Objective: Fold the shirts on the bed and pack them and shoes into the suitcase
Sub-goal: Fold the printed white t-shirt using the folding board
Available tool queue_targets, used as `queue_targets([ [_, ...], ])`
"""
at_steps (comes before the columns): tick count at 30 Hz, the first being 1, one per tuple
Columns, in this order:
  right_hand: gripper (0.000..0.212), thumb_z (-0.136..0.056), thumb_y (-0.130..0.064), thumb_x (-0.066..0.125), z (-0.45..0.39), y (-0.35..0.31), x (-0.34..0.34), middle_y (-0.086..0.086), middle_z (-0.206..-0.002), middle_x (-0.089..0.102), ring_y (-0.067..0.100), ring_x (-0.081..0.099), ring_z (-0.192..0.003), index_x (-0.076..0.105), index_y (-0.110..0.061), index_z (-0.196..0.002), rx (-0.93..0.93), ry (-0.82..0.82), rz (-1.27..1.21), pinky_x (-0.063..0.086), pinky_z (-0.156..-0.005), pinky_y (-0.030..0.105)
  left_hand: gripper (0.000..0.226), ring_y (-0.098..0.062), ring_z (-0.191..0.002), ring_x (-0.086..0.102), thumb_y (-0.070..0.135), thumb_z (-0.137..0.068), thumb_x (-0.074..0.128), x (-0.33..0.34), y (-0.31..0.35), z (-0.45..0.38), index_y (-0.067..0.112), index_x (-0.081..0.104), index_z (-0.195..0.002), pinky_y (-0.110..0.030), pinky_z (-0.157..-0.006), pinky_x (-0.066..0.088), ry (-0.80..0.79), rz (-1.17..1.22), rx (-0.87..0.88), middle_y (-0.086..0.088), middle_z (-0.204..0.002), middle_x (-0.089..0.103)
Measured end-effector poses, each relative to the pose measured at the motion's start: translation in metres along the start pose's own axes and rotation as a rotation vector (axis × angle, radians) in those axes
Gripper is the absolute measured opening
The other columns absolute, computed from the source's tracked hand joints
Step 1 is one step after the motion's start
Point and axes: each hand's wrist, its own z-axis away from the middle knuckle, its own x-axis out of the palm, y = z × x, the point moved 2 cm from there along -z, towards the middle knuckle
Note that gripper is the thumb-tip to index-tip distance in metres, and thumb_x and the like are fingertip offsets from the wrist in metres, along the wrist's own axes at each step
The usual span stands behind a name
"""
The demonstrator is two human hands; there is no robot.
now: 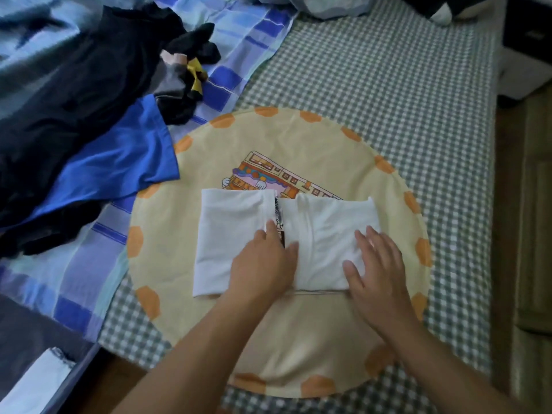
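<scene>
Folded white shirt (239,234) lies at frame centre on round yellow mat (298,138), long axis left-right, left hand (264,264) and right hand (376,264) pressing it flat with fingers straight, gripping nothing; bare mat borders every edge, dark clothes (68,115) upper left.

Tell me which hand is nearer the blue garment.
Left. The left hand presses the white shirt, closer to the blue garment up-left; the right hand lies farther right.
</scene>
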Motion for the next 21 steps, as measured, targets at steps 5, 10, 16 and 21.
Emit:
queue_targets([
  [5,0.055,-0.098,-0.036,0.057,-0.03,0.021,-0.008,0.013,-0.14,0.05,0.036,0.047,-0.131,0.042,-0.008,-0.143,0.531,-0.042,-0.29,0.042,-0.105,0.047,0.063,-0.038,-0.152,0.02,0.05,-0.102,0.031,0.015,-0.038,-0.006,0.018,0.033,-0.156,-0.05,-0.117,0.02,0.262,-0.164,0.163,-0.012,-0.163,0.029],
  [10,0.025,-0.098,-0.02,0.062,-0.053,0.03,-0.016,0.003,-0.11,0.065,0.023,0.06,-0.099,0.063,-0.01,-0.121,0.578,-0.197,-0.511,0.041,-0.081,0.03,0.071,-0.027,-0.157,-0.01,0.062,-0.101,0.011,0.047,-0.044,-0.015,0.028,0.006,-0.163,-0.052,-0.125,-0.001,0.084,-0.327,0.256,0.002,-0.171,0.0],
  [16,0.033,-0.097,-0.024,0.063,-0.043,0.066,-0.046,0.005,-0.115,0.065,0.022,0.058,-0.097,0.062,-0.01,-0.127,0.549,-0.172,-0.337,0.042,-0.08,0.034,0.065,-0.024,-0.157,-0.006,0.058,-0.104,0.009,0.064,-0.032,0.005,0.03,0.009,-0.163,-0.053,-0.124,0.005,-0.007,-0.35,0.499,0.007,-0.17,0.006],
  [21,0.041,-0.089,-0.013,0.074,-0.04,0.053,-0.053,0.002,-0.113,0.071,0.024,0.068,-0.099,0.062,-0.011,-0.128,0.804,-0.233,-0.767,0.056,-0.091,0.046,0.065,-0.019,-0.156,-0.013,0.055,-0.103,0.024,0.05,-0.031,-0.004,0.032,0.008,-0.162,-0.048,-0.125,-0.005,-0.133,-0.213,0.496,0.012,-0.169,-0.002],
])
